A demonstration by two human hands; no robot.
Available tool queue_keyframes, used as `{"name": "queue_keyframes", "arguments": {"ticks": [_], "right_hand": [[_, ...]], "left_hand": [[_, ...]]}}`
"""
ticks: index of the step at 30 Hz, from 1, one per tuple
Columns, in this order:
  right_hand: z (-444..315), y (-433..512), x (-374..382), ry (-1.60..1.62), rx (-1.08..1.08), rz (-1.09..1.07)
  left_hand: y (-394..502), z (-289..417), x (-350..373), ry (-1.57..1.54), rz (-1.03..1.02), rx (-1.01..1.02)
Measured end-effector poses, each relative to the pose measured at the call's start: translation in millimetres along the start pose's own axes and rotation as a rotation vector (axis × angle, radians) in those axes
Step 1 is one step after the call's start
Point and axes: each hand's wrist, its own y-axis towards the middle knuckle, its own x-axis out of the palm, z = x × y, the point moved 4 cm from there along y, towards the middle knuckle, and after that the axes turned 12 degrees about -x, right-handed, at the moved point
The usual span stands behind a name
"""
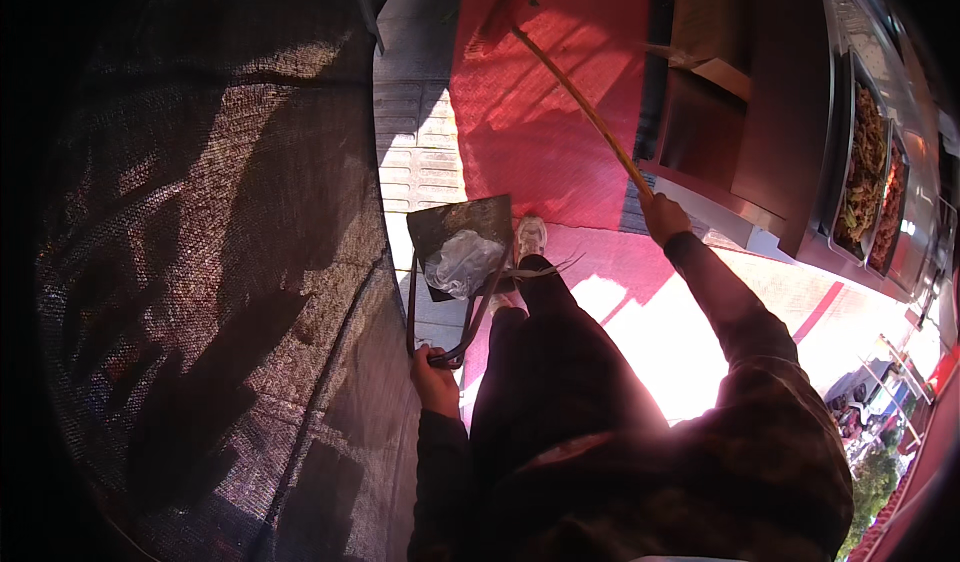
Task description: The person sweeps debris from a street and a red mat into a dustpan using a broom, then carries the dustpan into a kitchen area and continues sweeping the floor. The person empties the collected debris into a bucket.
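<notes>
My right hand [664, 219] is closed around the lower end of a long wooden handle, which slants up to a broom head [501, 20] resting on the red floor covering. With my left hand [437, 382] I grip the curved dark handle of a dustpan [480, 217]. Its flat pan stands left of my shoes and bears a crumpled clear plastic bag [465, 263]. Pale strips, perhaps of leaf or plastic, stick out to the right of the pan. The broom and the dustpan are apart.
A dark mesh tarp [225, 262] hangs along the left. At right stands a metal counter [784, 111] with trays of food [864, 164] and a cardboard box [711, 21] near it. Ribbed tiles [420, 168] lie between the tarp and the red covering [555, 149].
</notes>
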Motion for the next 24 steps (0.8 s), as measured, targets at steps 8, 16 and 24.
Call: {"name": "queue_keyframes", "arguments": {"ticks": [8,16,24], "right_hand": [[-14.4,-176.1,151.6,0.287,0.186,-0.345],[-73.1,45.2,134.2,0.169,-0.429,-0.132],[75.4,-236.4,129.9,0.431,0.393,-0.267]], "left_hand": [[-11.0,20.5,13.6,0.094,0.041,0.118],[-6.3,18.5,40.9,0.204,-0.008,0.058],[-9.4,32.3,63.0,0.205,0.013,0.020]]}}
